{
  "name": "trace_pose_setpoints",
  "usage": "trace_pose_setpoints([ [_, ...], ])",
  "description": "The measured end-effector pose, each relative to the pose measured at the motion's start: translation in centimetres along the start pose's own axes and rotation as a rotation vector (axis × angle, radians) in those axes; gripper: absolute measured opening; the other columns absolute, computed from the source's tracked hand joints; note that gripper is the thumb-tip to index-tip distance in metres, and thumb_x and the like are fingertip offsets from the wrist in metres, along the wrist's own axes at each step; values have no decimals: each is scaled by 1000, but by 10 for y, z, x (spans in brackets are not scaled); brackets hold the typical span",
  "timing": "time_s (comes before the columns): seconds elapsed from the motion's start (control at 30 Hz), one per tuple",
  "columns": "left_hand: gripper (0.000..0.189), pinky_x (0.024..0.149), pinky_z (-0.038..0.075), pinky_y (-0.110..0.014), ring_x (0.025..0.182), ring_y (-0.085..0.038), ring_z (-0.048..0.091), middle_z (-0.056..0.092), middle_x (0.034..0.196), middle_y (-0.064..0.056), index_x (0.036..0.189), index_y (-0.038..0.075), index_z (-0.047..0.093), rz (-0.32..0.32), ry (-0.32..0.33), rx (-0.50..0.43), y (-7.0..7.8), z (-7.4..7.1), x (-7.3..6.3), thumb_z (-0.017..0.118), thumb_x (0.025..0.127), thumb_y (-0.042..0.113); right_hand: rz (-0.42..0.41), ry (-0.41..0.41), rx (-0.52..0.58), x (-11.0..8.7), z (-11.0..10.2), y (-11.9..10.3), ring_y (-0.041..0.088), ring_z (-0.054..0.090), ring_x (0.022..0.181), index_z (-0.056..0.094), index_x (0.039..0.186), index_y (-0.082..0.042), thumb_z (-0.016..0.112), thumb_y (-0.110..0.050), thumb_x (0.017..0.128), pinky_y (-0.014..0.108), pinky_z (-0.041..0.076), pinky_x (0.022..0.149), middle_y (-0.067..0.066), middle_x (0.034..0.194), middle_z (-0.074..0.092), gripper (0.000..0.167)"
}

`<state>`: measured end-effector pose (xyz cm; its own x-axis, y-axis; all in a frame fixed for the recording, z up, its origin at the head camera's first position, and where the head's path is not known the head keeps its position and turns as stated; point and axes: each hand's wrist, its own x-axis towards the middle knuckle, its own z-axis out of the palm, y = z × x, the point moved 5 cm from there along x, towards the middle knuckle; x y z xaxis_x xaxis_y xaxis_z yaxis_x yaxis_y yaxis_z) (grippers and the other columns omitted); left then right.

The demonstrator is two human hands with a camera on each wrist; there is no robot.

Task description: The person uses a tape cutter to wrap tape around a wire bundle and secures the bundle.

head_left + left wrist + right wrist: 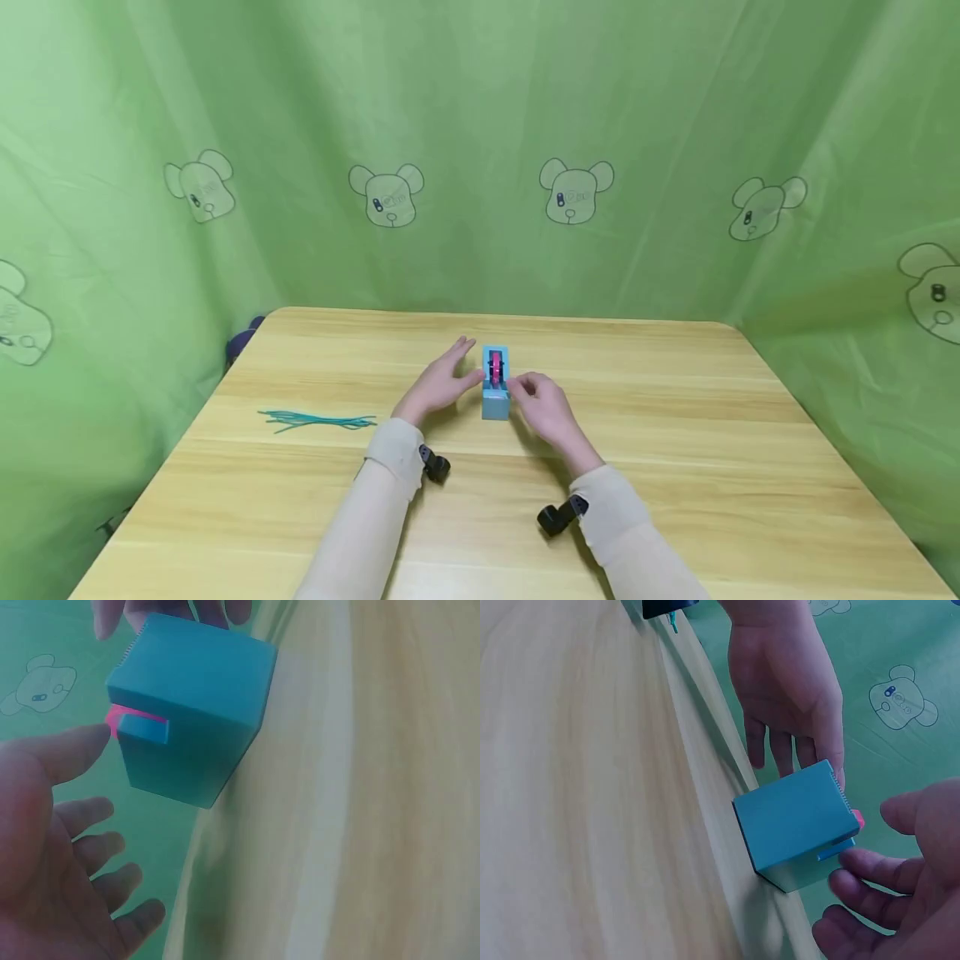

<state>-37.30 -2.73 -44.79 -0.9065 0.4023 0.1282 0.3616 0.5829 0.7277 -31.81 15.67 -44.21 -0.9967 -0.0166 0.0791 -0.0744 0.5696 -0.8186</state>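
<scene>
A blue tape dispenser (495,406) stands on the table between the two hands, a pink tape roll (496,367) seated in its top. At its left side is my left hand (441,385), fingers extended and thumb pointing to the dispenser; the left wrist view puts the thumb tip by the pink edge, contact unclear. My right hand (546,408) is at the right side with bent fingers. In the right wrist view, its thumb and forefinger are apart, with nothing seen between them, and the forefinger tip lies close against the dispenser's side.
A loose bundle of thin teal cords (318,420) lies on the wooden table (712,433) to the left. Black wrist cameras sit on both sleeves. A green curtain (480,100) with mouse-like drawings surrounds the table, and a dark purple object (242,340) shows past its far left corner.
</scene>
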Motion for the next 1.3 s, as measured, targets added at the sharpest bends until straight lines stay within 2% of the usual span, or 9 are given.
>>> trace_pose_setpoints([
  [0.1, 68, 115, 18, -50, 147, -25, 19, 13, 163, -1, 157, 21, 24, 16, -12, -30, -1, 3, 2, 55, 100, 42, 36, 27, 30, -1, 0, 1, 27, 59, 96, 65, 113, -1, 55, -32, 102, 42, 50, 85, 12, 104, 64, 35],
  [0.23, 65, 115, 17, -50, 147, -24, 19, 14, 163, 0, 157, 22, 25, 26, -30, -84, -3, 6, 5, 53, 101, 41, 69, 35, 75, -1, 0, 1, 25, 57, 91, 67, 108, -2, 57, -32, 101, 38, 49, 80, 12, 100, 64, 33],
  [0.43, 64, 116, 17, -50, 147, -23, 19, 15, 163, 4, 157, 26, 26, 41, -50, -138, -7, 11, 11, 53, 101, 39, 27, -6, 133, -3, 8, -3, 22, 55, 85, 71, 102, -2, 65, -29, 96, 33, 47, 73, 8, 92, 63, 28],
  [0.67, 63, 116, 17, -47, 147, -23, 20, 17, 163, -1, 157, 23, 25, 62, -82, -213, -8, 16, 15, 54, 102, 30, 15, -9, 204, -3, 17, 1, 21, 55, 82, 73, 100, -3, 69, -19, 93, 31, 47, 71, 7, 88, 64, 18],
  [0.83, 61, 116, 19, -46, 146, -25, 22, 21, 162, -1, 157, 21, 27, 66, -105, -259, -8, 18, 17, 54, 102, 26, 60, 0, 293, -4, 20, 4, 19, 54, 81, 73, 103, 0, 70, -15, 93, 27, 47, 68, 9, 90, 63, 18],
  [1.07, 61, 116, 19, -45, 146, -25, 23, 24, 161, 0, 156, 23, 29, 50, -91, -276, -9, 20, 19, 55, 102, 29, 176, 11, 425, -4, 21, 9, 11, 42, 55, 74, 106, -5, 69, -16, 94, 20, 35, 45, 8, 89, 59, 17],
  [1.17, 61, 116, 17, -46, 147, -24, 21, 24, 161, -1, 156, 23, 28, 40, -85, -271, -9, 20, 19, 55, 101, 29, 186, 21, 469, -4, 21, 9, 10, 40, 54, 73, 107, -4, 69, -14, 93, 20, 33, 44, 8, 89, 58, 17],
  [1.3, 63, 117, 14, -45, 148, -22, 17, 18, 163, -5, 158, 21, 24, 46, -100, -280, -7, 22, 18, 53, 102, 26, 202, 38, 500, -5, 22, 10, 11, 41, 60, 73, 106, -3, 69, -14, 93, 20, 33, 48, 6, 91, 58, 17],
])
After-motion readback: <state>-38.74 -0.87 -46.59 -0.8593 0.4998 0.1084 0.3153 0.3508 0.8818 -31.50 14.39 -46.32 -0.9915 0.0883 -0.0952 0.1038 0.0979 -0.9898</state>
